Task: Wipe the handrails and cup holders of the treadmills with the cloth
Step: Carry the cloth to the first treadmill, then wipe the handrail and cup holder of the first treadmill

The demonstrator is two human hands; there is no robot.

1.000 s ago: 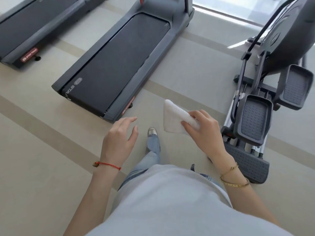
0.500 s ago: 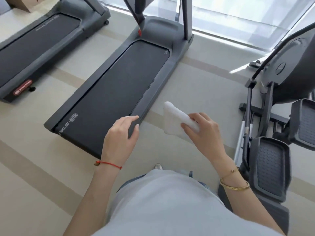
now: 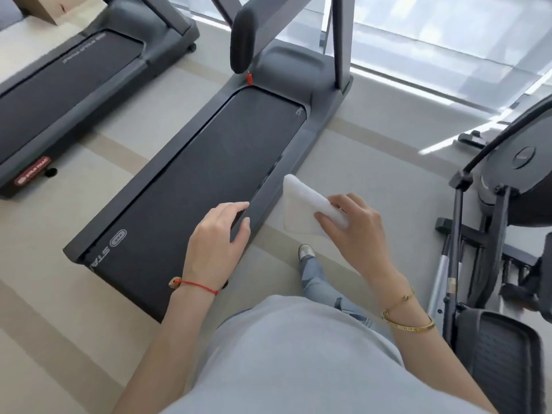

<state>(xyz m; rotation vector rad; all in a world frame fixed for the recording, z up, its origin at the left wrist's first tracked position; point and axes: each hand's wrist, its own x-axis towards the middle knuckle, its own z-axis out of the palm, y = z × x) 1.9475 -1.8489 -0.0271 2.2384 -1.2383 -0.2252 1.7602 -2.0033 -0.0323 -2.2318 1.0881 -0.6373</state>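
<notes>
Head view, looking down at the floor (image 3: 373, 150). Right hand (image 3: 351, 225) pinches a folded white cloth (image 3: 307, 201) between thumb and curled fingers; the cloth is held in the air, above the strip of floor just right of the near treadmill (image 3: 209, 174), its far corner overlapping that treadmill's right side rail. Left hand (image 3: 216, 239) holds nothing, fingers loosely extended and slightly apart, hovering over the near right part of the belt. The treadmill runs diagonally from near left to far right; its near end edge lies left of the left hand, its motor cover and two uprights at the far end. A padded handrail end (image 3: 240, 40) with a red safety clip (image 3: 249, 78) hanging below it shows over the front of the belt; the cup holders are out of frame. A second treadmill (image 3: 68, 85) lies to the left, parallel, with an open lane of floor between the two. On the right stands an elliptical trainer (image 3: 507, 204), its pedal (image 3: 501, 348) near the right forearm; the floor corridor between it and the treadmill is where the person stands, one shoe (image 3: 306, 252) set forward in it. Windows run along the far edge.
</notes>
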